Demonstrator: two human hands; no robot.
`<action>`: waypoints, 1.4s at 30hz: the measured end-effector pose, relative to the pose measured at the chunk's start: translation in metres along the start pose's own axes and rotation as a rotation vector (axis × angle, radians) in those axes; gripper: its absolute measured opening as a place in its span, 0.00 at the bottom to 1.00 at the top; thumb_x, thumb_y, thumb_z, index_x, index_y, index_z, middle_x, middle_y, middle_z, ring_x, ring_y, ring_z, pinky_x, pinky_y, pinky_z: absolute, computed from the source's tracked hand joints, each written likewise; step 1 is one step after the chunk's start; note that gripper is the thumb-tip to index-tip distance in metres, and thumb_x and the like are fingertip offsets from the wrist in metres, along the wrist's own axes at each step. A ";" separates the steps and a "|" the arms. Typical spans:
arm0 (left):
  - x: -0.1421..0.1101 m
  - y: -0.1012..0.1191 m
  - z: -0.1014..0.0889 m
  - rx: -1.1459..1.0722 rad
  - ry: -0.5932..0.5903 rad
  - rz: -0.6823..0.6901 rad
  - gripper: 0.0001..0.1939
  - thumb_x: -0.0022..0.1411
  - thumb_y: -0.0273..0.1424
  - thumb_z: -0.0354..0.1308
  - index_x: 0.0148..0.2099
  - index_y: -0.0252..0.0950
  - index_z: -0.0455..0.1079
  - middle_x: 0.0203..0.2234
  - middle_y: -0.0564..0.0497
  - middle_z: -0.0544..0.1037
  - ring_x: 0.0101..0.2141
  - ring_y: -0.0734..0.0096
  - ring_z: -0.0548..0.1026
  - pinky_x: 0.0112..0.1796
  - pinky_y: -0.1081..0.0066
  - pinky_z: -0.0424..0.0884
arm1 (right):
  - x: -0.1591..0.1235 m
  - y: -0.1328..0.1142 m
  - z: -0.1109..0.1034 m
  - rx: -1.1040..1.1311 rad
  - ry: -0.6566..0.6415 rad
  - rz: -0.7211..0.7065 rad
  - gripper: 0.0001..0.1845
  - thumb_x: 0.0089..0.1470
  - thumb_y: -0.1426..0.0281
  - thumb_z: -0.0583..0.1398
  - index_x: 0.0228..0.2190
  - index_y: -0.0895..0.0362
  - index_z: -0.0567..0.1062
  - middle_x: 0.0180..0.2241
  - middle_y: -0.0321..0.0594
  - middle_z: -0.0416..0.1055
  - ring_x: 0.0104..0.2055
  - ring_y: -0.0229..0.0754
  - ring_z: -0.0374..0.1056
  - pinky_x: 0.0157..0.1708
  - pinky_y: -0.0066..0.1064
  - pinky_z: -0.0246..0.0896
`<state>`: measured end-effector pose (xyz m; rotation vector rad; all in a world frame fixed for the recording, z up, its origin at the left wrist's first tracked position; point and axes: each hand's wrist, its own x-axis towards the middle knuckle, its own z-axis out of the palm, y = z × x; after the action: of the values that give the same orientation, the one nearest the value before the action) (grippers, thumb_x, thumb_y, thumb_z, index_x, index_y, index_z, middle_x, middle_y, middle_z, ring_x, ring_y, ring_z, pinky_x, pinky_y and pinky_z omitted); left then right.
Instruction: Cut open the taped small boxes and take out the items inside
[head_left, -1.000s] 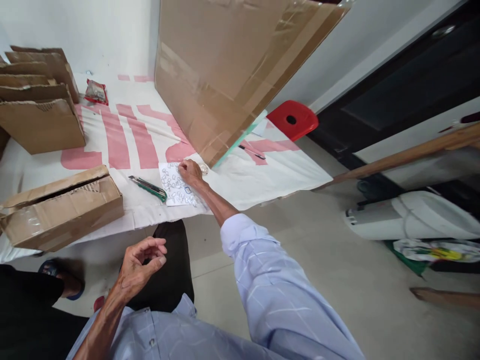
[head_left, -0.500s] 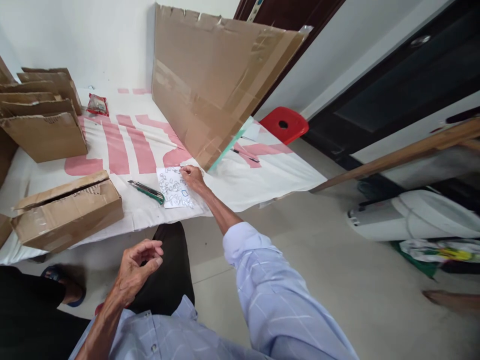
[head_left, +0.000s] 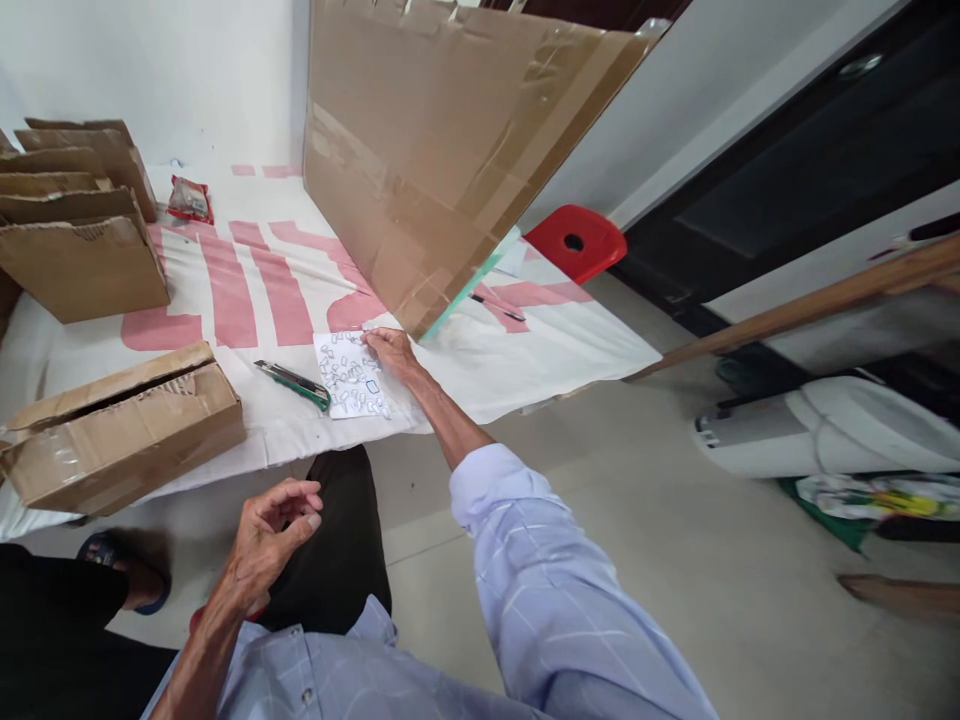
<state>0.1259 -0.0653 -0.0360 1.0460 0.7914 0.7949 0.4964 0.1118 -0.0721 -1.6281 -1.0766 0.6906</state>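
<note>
White cloth [head_left: 240, 300] with pink bands drapes the table [head_left: 570, 350]. Leftmost, well beyond the left hand [head_left: 277, 525], I see cardboard boxes [head_left: 82, 260] packed in a row, probably to save room; nearer lies a long carton [head_left: 127, 430]. That hand hangs in front of the table, fingers loosely curled, holding nothing. Forward of it, a green cutter [head_left: 292, 385] rests handle towards the other hand, within easy reach, I'd judge. Just beside, the patterned sheet [head_left: 349, 380] lies flat, its upper right corner under the right hand's [head_left: 391, 352] bunched fingertips, seemingly steadied; from here I can't tell whether they pinch anything. Past that hand, a cardboard panel [head_left: 420, 150] stands upright, a pen [head_left: 499, 307] to its right.
</note>
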 end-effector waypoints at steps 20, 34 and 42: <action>-0.001 0.012 -0.013 0.228 0.128 0.095 0.17 0.56 0.43 0.76 0.42 0.36 0.86 0.28 0.50 0.78 0.30 0.72 0.75 0.33 0.73 0.73 | -0.002 -0.005 -0.020 -0.126 0.173 -0.029 0.10 0.53 0.60 0.60 0.29 0.54 0.76 0.26 0.35 0.74 0.33 0.44 0.71 0.41 0.37 0.72; 0.003 0.035 -0.067 0.558 0.482 0.334 0.19 0.62 0.44 0.70 0.50 0.39 0.83 0.43 0.46 0.83 0.40 0.65 0.83 0.40 0.70 0.80 | -0.013 -0.004 0.001 -0.467 0.033 -0.182 0.16 0.60 0.71 0.55 0.41 0.55 0.83 0.47 0.45 0.83 0.51 0.48 0.75 0.58 0.41 0.68; 0.004 0.030 -0.062 0.600 0.411 0.338 0.15 0.62 0.41 0.69 0.47 0.39 0.84 0.45 0.45 0.83 0.37 0.67 0.83 0.37 0.71 0.80 | 0.033 -0.014 0.007 -0.627 0.011 -0.158 0.09 0.61 0.73 0.61 0.41 0.55 0.81 0.53 0.54 0.77 0.57 0.56 0.70 0.62 0.48 0.64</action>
<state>0.0696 -0.0270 -0.0269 1.6059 1.2711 1.1150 0.5006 0.1460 -0.0588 -2.0311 -1.4923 0.2406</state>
